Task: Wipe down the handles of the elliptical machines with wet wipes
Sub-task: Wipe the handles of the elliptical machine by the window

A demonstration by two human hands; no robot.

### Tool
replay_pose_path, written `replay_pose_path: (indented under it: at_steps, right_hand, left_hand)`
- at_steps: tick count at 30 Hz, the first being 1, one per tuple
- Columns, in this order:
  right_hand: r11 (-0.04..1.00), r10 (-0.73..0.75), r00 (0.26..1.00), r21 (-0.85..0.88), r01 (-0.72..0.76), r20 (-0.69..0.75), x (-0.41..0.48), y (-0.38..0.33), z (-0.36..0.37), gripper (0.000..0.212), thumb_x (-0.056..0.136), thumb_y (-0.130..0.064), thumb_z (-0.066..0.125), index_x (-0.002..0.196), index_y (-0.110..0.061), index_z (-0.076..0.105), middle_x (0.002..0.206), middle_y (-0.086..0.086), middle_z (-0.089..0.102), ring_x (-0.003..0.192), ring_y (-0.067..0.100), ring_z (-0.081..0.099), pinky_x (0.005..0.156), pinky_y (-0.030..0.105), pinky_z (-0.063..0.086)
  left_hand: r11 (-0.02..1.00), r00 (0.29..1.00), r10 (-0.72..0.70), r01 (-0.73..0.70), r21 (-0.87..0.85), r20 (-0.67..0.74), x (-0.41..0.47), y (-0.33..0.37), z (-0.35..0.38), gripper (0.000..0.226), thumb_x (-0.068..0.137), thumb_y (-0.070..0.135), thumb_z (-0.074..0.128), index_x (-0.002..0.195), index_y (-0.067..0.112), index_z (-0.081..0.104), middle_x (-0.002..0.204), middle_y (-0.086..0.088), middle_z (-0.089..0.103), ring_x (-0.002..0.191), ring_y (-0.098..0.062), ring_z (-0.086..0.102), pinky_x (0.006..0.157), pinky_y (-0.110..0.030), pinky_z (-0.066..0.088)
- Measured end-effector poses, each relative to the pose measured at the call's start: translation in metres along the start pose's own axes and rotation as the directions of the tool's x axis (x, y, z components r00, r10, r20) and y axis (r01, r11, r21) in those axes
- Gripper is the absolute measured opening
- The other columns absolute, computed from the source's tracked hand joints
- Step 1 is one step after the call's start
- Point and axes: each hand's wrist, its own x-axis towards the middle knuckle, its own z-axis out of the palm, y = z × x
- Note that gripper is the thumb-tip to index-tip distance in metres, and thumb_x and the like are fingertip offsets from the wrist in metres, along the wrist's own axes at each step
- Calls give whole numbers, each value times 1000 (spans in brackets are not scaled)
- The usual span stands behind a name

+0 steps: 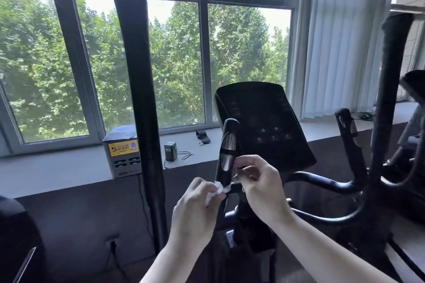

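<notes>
Left hand [195, 204]: clutches a crumpled white wet wipe [219, 188] against the short black handle with silver sensor plates [226, 154].
Right hand [259, 186]: fingers curled beside that handle — apparently pinching the wipe's edge.

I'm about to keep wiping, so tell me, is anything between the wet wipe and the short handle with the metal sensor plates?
Nothing visible. The left hand holds the wet wipe right at the base of the short handle, apparently touching it.

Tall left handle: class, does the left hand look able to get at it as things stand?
Probably yes. The left hand, gripping the wipe, is just right of the tall handle, with nothing between them.
</notes>
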Motion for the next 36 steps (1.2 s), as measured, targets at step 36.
replay_pose_path:
  at_steps: [36]
  right_hand:
    - [997,77,995,9,-76,-56,-20,18,23,42,90,15,61,96,-25,70,88,0,74,71,14,69,64,20,51]
  left_hand:
    - [923,991,-62,11,-386,-120,-22,-43,-3,15,97,15,70,95,25,80,97,6,70,85,-23,69,72,-29,53]
